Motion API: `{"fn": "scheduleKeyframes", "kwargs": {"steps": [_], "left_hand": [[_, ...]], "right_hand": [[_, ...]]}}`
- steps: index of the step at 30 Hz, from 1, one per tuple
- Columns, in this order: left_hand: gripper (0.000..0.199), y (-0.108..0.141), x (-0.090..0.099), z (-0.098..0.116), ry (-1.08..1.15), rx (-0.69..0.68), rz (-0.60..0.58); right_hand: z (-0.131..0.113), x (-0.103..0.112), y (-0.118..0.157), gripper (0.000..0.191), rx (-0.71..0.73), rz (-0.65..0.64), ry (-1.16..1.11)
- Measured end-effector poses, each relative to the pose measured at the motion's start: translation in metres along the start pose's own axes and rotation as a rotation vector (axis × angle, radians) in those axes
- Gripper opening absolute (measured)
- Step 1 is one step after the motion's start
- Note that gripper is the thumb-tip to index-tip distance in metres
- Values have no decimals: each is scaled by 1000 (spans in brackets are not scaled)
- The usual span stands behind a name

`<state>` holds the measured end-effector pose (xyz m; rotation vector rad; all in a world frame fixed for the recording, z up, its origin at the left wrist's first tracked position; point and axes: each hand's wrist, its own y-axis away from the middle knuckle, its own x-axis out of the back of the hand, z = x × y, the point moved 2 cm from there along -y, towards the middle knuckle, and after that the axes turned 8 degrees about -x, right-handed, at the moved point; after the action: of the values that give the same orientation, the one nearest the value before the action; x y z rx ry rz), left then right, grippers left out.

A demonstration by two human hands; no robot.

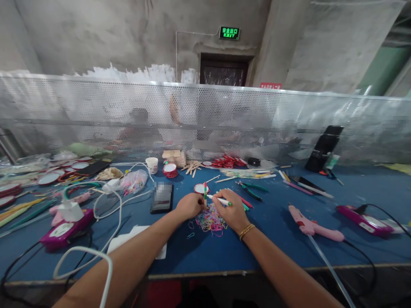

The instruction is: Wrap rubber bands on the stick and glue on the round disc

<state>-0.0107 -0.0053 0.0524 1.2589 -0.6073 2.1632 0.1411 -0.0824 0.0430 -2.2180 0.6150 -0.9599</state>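
My left hand (pixel 192 205) pinches the lower end of an upright flat wooden craft stick (pixel 205 191), coloured red, green and white in its upper part. Between the fingers of my right hand (pixel 233 210) is a white marker pen (pixel 221 199) with a green end, its tip pointing left at the stick. Below both hands lies a heap of small multicoloured paper clip-like loops (pixel 211 223). Just behind the stick rests a white disc with a red rim (pixel 199 188).
A phone (pixel 162 197) lies left of my hands, near a paper cup (pixel 152 165). Green-handled pliers (pixel 252 189) and a pink glue gun (pixel 314 226) lie to the right. Purple power strips (pixel 66 229) with looping cables flank the blue table. A perforated metal screen (pixel 231 124) stands behind.
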Motion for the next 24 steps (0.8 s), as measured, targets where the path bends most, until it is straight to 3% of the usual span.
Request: {"fn": "scheduleKeyframes", "kwargs": {"steps": [24], "left_hand": [[14, -3, 0, -1, -1, -2, -6]], "right_hand": [[-2, -1, 0, 16, 27, -26, 24]]}}
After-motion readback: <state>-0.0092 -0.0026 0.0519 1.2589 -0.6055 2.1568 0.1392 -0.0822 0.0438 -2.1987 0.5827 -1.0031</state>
